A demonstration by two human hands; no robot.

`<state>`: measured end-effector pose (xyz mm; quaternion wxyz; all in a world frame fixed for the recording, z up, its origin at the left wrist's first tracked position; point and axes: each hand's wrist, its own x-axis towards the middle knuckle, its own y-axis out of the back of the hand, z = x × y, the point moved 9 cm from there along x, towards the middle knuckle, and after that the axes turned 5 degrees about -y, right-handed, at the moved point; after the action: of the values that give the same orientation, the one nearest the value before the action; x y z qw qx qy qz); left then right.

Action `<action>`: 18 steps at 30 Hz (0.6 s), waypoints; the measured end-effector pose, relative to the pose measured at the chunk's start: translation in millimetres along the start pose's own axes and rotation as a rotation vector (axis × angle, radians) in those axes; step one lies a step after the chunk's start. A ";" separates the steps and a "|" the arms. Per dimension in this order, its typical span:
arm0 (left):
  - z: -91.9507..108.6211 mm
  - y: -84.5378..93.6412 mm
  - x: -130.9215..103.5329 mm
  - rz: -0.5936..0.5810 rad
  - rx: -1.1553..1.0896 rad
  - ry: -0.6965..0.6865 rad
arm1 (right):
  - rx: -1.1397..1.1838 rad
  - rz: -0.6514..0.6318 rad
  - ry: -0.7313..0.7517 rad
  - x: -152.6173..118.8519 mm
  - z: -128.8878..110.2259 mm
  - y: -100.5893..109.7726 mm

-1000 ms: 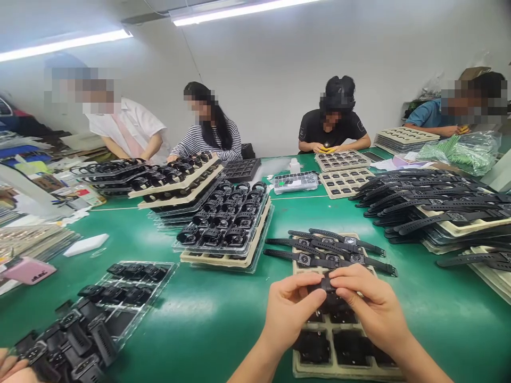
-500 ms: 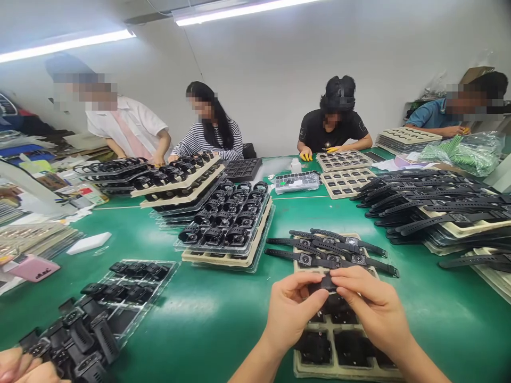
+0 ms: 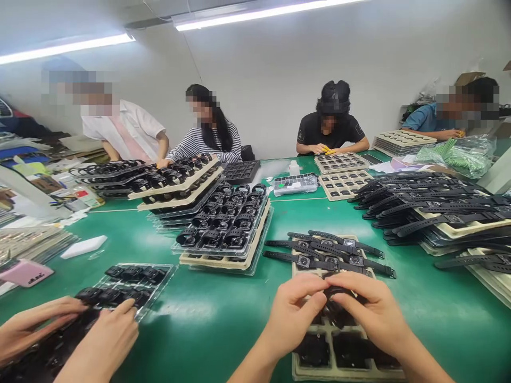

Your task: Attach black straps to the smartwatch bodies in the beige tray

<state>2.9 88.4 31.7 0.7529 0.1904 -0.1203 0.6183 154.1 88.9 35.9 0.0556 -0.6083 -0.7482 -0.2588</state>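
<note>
Hands (image 3: 335, 311) pinch small black part (image 3: 334, 292).

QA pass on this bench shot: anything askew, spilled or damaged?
No spill or damage visible. Mildly untidy: finished watches lie loose across the far end of the beige tray, not in its pockets. Left hand and right hand pinch a black watch part over that tray.

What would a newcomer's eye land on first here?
Probably the left hand and right hand meeting on a small black watch part over the beige tray. Next, finished strapped watches just beyond, and a co-worker's hands on a clear tray bottom left.
</note>
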 end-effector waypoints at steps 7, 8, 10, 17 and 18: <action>55.6 -14.3 -10.7 -0.127 0.587 -0.692 | 0.117 -0.091 -0.258 -1.7 15.6 -7.2; 59.5 -17.7 -13.1 -0.138 0.650 -0.745 | 0.128 -0.087 -0.275 -1.1 17.2 -9.0; 63.0 -23.7 -16.0 -0.168 0.739 -0.793 | 0.131 -0.081 -0.305 0.0 19.9 -12.6; 62.0 -30.8 -29.5 -0.084 0.900 -0.915 | 0.079 -0.104 -0.285 2.9 12.9 -14.4; 61.5 -29.6 -31.1 -0.067 0.891 -0.921 | 0.073 -0.114 -0.267 3.3 10.1 -14.0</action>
<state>28.8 29.3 70.0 0.4919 0.7348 -0.1569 0.4399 142.5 94.7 24.1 -0.0369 -0.5912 -0.7914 -0.1510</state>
